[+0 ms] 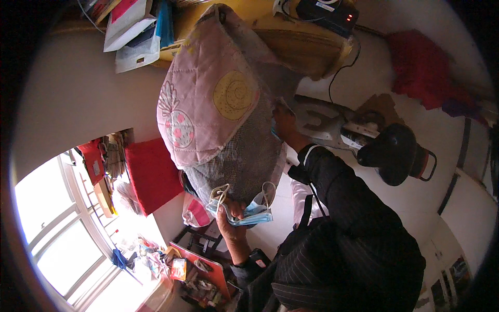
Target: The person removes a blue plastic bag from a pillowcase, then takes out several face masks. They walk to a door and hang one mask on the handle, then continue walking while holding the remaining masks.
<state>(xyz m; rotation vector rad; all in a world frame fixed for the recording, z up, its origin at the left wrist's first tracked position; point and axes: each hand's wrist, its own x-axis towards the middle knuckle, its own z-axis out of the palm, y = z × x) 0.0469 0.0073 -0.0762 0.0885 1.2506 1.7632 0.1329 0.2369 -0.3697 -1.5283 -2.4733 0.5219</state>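
Note:
A pink quilted cloth [200, 99] with a pineapple print and a yellow round print hangs in front of me, draped and partly folded. Its grey, finely dotted underside [234, 169] shows along the lower part. My left hand [232, 221] is closed on a blue face mask [254, 216] with white ear loops, right at the cloth's lower edge. Whether it also pinches the cloth I cannot tell. My right hand [285, 125] is closed at the cloth's right edge, its fingertips partly hidden by the fabric. A small bit of blue shows beside those fingers.
Behind the cloth is a yellow wooden table [306, 47] bearing a black box [327, 15] with red lights and a cable. Folders [140, 39] stick out at its left. A black-seated exercise bike [390, 153] stands right. A red board [150, 174] and cluttered window sill [148, 260] lie left.

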